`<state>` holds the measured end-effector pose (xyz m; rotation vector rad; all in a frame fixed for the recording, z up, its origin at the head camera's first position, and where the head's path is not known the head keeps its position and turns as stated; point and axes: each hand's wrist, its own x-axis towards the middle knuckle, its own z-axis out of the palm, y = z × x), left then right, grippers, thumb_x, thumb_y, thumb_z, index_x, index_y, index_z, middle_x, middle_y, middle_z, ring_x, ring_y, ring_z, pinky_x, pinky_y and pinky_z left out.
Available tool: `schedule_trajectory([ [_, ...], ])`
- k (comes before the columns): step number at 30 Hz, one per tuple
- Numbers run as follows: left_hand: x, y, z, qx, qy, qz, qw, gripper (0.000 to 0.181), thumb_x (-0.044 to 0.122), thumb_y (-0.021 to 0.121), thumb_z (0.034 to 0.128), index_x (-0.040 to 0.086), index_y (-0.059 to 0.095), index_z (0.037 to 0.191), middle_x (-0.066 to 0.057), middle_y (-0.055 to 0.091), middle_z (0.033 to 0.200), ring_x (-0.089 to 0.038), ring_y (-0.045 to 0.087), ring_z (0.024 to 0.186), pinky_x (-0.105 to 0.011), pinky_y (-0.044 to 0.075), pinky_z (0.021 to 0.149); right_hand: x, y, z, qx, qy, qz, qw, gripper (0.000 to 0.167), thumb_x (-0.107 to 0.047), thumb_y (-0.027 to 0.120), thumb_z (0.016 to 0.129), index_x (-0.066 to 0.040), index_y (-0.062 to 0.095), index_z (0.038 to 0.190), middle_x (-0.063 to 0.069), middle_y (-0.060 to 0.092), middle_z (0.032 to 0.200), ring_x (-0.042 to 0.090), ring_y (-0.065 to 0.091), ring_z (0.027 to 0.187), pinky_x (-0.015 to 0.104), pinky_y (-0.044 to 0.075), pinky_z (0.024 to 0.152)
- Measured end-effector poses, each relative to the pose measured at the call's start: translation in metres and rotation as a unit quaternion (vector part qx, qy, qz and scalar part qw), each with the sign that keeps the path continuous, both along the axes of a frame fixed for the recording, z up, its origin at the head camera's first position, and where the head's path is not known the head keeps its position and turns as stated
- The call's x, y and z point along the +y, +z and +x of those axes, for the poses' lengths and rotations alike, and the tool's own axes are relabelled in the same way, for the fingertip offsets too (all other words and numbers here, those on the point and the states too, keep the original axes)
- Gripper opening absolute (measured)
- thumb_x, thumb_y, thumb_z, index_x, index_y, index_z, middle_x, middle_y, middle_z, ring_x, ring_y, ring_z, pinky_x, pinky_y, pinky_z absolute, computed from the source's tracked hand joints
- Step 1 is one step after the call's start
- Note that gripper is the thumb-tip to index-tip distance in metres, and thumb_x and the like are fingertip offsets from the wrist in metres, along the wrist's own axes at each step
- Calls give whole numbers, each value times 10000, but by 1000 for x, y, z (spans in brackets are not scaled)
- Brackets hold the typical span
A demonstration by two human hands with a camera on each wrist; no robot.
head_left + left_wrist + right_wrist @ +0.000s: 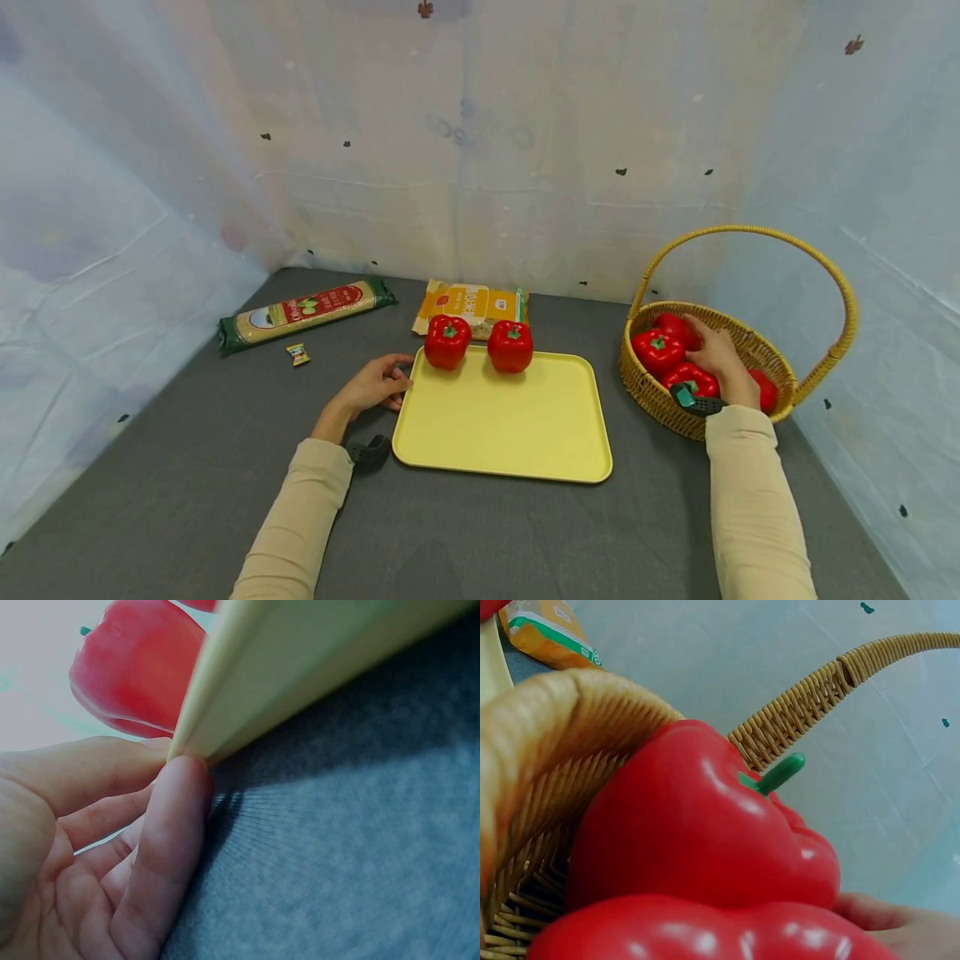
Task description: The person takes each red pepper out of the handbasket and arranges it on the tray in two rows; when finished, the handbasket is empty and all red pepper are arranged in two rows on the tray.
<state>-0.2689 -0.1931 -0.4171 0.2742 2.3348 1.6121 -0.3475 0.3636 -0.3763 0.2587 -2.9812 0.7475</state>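
My left hand (372, 385) pinches the left rim of a yellow rectangular tray (506, 425) between thumb and finger. Close up in the left wrist view, the tray's edge (247, 690) runs up from the fingertips. Two red bell peppers with green stems, a left one (447, 342) and a right one (511, 347), stand along the tray's far side. Inside a wicker basket (654, 410), my right hand (718, 354) grips the rearmost red bell pepper (672, 327). Several other peppers lie around it. Peppers mostly hide the right fingers in the right wrist view.
The basket's tall arched handle (750, 229) rises at the right. Behind the tray lies a yellow-orange food packet (472, 304). At the back left are a long green-ended noodle package (303, 312) and a small yellow wrapped candy (297, 355). Pale sheeting (525, 208) encloses the grey table.
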Motion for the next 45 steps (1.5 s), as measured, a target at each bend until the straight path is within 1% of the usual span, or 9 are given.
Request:
schedule_trajectory([
  [3,0,0,0,0,-11,26,10000,507,46,554,925,-72,345,1372,-178,543,897,-169,570,634,-288,542,587,1,-1,1,-16,-69,31,10000,630,-22,552,836,58,261,1389,446,324,1175,543,269,1077,638,305,868],
  [6,0,0,-1,14,-17,55,10000,506,43,552,925,-73,344,1372,-177,543,894,-169,568,631,-288,542,583,0,-1,2,220,-126,-18,9997,609,-41,577,827,98,289,1346,429,353,1190,550,290,1100,634,302,901],
  [12,1,0,0,29,-10,40,10000,498,45,547,928,-74,347,1369,-174,546,888,-174,568,634,-294,543,585,-4,4,12,179,-605,-577,9963,661,-175,560,903,190,219,1336,419,331,1249,534,352,1132,609,294,969],
  [17,1,-1,1,43,-10,31,10000,497,47,549,928,-69,352,1368,-170,549,885,-174,569,635,-293,543,588,-10,13,22,234,-1221,-1577,9796,832,-363,589,901,93,123,1418,368,284,1354,491,342,1191,584,341,972],
  [20,1,-1,1,41,12,16,10000,497,45,551,926,-70,353,1367,-176,549,890,-174,571,633,-295,543,587,-13,20,26,407,-1395,-2122,9664,885,-392,628,871,5,93,1453,309,284,1387,443,350,1207,435,449,884],
  [23,1,-2,1,19,38,-1,10000,495,43,552,926,-70,355,1365,-182,547,894,-174,571,629,-294,543,585,-15,26,29,551,-1315,-2392,9605,905,-382,657,853,-61,80,1474,272,291,1374,410,359,1191,224,446,741],
  [26,0,-2,1,12,47,8,10000,492,40,551,925,-69,357,1364,-187,544,896,-173,570,627,-291,542,581,-17,30,32,652,-1105,-2539,9587,892,-343,674,848,-118,93,1485,255,277,1363,390,362,1170,133,409,659],
  [36,-1,-4,0,-22,38,71,10000,495,43,551,926,-67,354,1367,-184,535,901,-162,563,622,-284,539,578,-33,39,46,604,-472,-2744,9585,831,-269,664,868,-185,105,1477,182,238,1391,333,355,1186,142,428,719],
  [45,-1,-4,0,29,19,90,10000,496,40,554,925,-73,355,1364,-193,538,896,-163,566,615,-290,542,572,-63,38,55,941,29,-2830,9545,788,-191,711,833,-182,211,1442,132,339,1338,146,424,1074,137,439,782],
])
